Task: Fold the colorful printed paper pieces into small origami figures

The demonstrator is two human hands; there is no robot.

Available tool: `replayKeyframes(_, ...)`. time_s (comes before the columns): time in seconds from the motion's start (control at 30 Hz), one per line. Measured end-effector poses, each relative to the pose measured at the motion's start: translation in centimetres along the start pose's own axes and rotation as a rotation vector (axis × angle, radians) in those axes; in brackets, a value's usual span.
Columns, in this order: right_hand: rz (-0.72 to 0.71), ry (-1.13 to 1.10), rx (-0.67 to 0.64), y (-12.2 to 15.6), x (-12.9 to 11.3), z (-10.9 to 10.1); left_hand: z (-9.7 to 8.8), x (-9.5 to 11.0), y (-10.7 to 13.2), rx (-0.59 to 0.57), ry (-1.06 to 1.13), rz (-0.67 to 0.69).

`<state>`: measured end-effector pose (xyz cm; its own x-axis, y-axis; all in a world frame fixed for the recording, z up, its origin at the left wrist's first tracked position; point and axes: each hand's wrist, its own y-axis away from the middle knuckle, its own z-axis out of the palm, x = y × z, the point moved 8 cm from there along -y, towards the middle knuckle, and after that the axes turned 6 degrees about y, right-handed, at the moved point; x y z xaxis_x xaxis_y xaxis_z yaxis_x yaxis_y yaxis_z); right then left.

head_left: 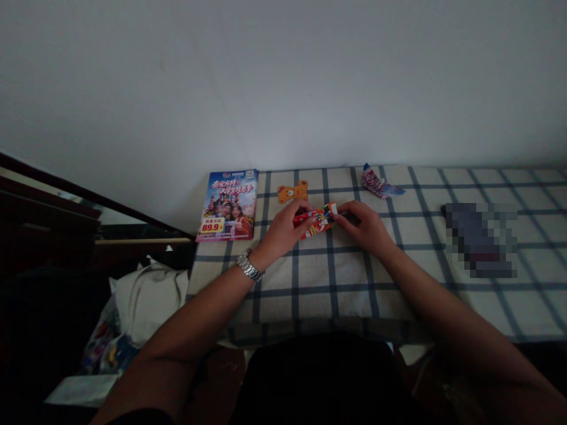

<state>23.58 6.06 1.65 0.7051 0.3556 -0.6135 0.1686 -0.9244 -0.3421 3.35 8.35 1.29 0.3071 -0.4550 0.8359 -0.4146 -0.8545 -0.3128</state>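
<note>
Between my two hands, over the middle of the checked cloth, is a small folded printed paper [322,219], mostly red and orange with a white corner. My left hand [290,224], with a metal watch [250,265] on its wrist, grips the paper's left end between thumb and fingers. At the other end, my right hand [361,224] pinches the white corner; its fingertips are partly hidden. Just behind my left hand, a flat orange bear figure [293,192] lies on the cloth. Farther back to the right rests a crumpled or folded printed paper [380,184].
A stack of printed flyers [229,206] lies at the table's left end, against the wall [283,82]. On the right is a dark, pixelated flat object [476,236]. Blue-grey checked cloth [367,283] covers the table. White bags [150,298] stand low on the left.
</note>
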Motion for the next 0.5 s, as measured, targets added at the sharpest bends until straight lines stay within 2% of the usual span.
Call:
replayKeyframes(0.1,0.132,-0.148,-0.024,0.3,1.0,0.4,0.4,-0.1,0.1,-0.015,0.079,-0.028)
replayKeyframes(0.17,0.171,-0.252,-0.032,0.5,1.3,0.8,0.9,0.0,0.2,-0.046,0.137,-0.037)
replayKeyframes(0.3,0.160,-0.353,-0.041,0.6,1.2,1.1,1.5,0.7,0.4,-0.096,0.185,-0.048)
replayKeyframes(0.5,0.135,-0.316,-0.043,0.7,0.2,0.5,1.3,1.3,0.5,-0.104,0.243,-0.068)
